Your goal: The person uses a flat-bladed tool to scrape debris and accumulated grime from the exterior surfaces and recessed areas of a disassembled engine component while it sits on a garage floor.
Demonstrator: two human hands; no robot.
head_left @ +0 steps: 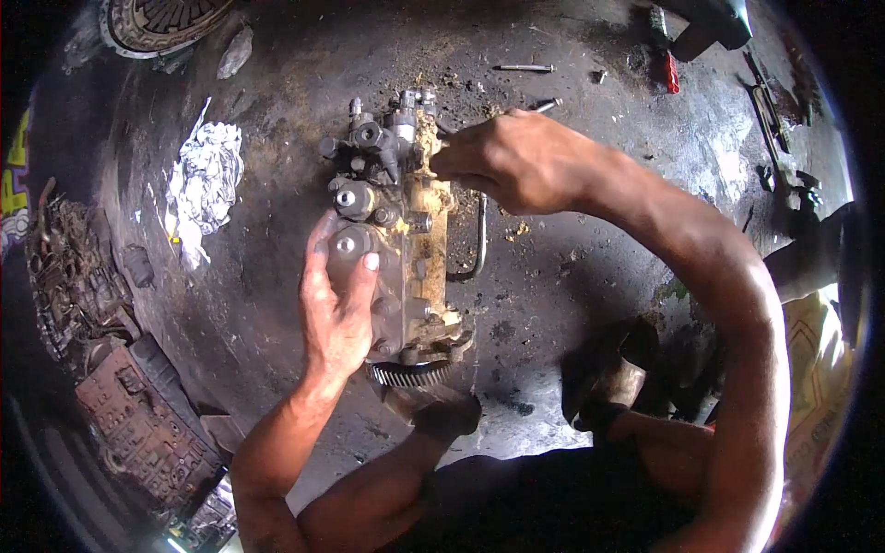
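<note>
A greasy fuel injection pump with a yellowish side lies lengthwise in front of me on the dark floor. A toothed gear is at its near end, and several fittings cluster at its far end. My left hand is wrapped round the rounded grey housing on the pump's left side, thumb on top. On the far right side, my right hand has its fingers curled in against the pump; they hide whatever is between them. A bent metal rod runs along the pump's right side, below that hand.
Crumpled foil-like material lies to the left. Beyond the pump are a thin metal rod and a red-handled tool. Dirty metal parts fill the left edge, and a round ribbed part sits far left. Loose dirt surrounds the pump.
</note>
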